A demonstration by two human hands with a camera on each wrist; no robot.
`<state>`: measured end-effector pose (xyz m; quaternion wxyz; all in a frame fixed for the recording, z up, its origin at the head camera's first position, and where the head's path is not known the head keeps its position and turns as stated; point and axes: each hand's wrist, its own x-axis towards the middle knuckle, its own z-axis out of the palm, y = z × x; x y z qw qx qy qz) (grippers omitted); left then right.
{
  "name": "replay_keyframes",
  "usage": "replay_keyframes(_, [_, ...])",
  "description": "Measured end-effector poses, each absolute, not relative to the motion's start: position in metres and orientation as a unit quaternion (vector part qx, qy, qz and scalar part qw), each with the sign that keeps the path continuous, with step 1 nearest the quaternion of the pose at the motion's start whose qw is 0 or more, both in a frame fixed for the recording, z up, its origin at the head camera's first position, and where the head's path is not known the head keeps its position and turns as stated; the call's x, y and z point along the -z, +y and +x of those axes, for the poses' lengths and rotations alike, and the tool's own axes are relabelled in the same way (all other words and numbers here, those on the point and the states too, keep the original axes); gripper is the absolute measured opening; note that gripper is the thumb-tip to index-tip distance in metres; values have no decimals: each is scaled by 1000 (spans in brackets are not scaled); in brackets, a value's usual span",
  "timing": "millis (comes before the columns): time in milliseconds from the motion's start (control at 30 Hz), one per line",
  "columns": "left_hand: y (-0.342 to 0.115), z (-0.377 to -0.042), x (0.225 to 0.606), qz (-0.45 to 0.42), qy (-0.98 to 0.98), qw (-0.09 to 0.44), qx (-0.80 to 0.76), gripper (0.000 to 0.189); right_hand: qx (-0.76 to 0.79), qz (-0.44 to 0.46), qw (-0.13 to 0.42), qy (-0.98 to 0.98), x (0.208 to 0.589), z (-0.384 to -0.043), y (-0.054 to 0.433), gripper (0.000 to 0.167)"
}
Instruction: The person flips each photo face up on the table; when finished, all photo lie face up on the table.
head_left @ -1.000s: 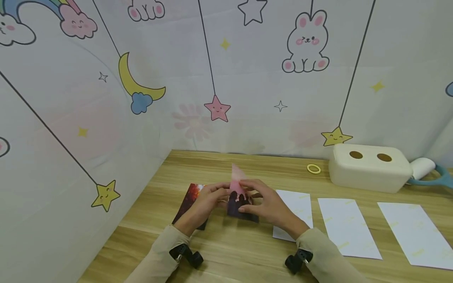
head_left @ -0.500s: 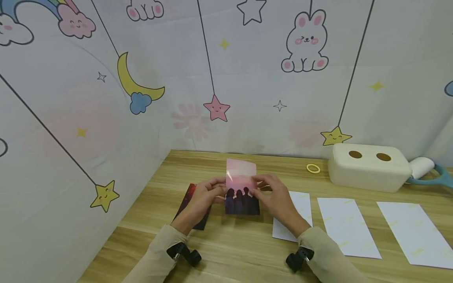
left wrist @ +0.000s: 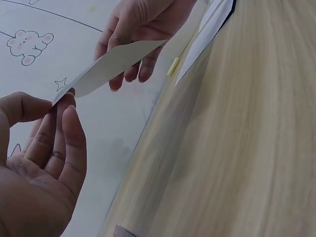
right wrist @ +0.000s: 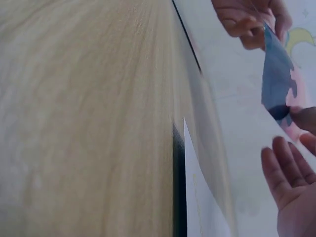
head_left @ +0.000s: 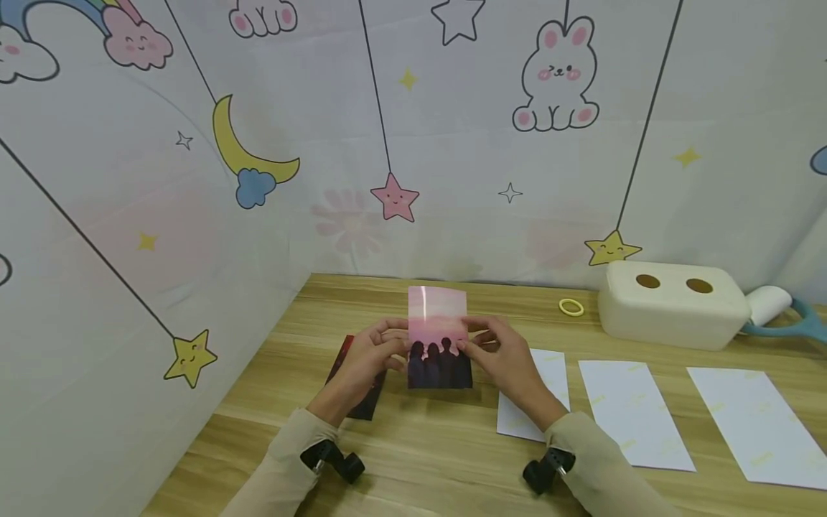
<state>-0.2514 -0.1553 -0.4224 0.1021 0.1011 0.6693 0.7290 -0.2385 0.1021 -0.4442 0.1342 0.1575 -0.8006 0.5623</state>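
Observation:
A photo print [head_left: 438,316] with a pink sky and three dark figures is held up over the table between both hands. My left hand [head_left: 368,359] pinches its left edge between thumb and fingers. On the opposite edge, the thumb and fingers of my right hand [head_left: 507,359] pinch it. The left wrist view shows the print's plain white back [left wrist: 116,64], slightly curved. In the right wrist view its printed side [right wrist: 277,74] appears at a slant. Another print, dark and red [head_left: 367,402], lies on the table, partly hidden behind my left hand and wrist.
Three white cards lie to the right: a near one [head_left: 549,380] partly under my right forearm, a middle card [head_left: 636,416] and a far-right card [head_left: 759,427]. Behind them are a yellow ring [head_left: 571,315], a cream box [head_left: 675,319] and a white roll [head_left: 767,305] with a blue handle.
The print was bent and turned sideways a second ago; it has opened out flat, faces the head camera and has risen slightly. My right hand has shifted to its right edge.

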Motion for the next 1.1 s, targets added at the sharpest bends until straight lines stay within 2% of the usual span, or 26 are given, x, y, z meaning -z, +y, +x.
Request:
replay_keyframes(300, [-157,-254,424,103,659,97,-739,40,-571,147,122,-798,443,-239,103,39])
replay_keyframes(500, [-159,-254,427,106,678,64,-724,47,-574,144,119,-797,444,-239,103,39])
replay_keyframes(767, [-160,-256,431,107,686,38,-719,33,-581,142,122,-792,444,-240,104,38])
replay_keyframes(1100, [-163,-257,436,109,713,33,-692,31,-560,149,133,-804,445,-240,104,35])
